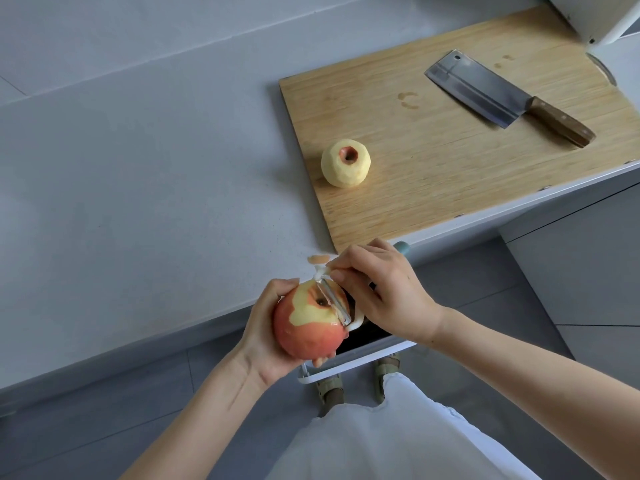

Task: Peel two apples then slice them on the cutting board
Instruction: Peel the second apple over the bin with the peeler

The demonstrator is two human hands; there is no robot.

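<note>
My left hand [263,337] grips a red apple [306,332], partly peeled around its top. My right hand [384,289] holds a white peeler [337,303] with its blade laid across the apple's peeled top. A strip of peel [318,259] hangs off the peeler's far end. A fully peeled apple [345,163] sits on the near left part of the wooden cutting board [433,168]. A cleaver [502,97] with a wooden handle lies on the board's far right.
The board lies on a grey counter [138,185], reaching its front edge. A white bin [360,355] stands on the floor under my hands, by my feet. A white appliance [595,15] stands at the far right corner.
</note>
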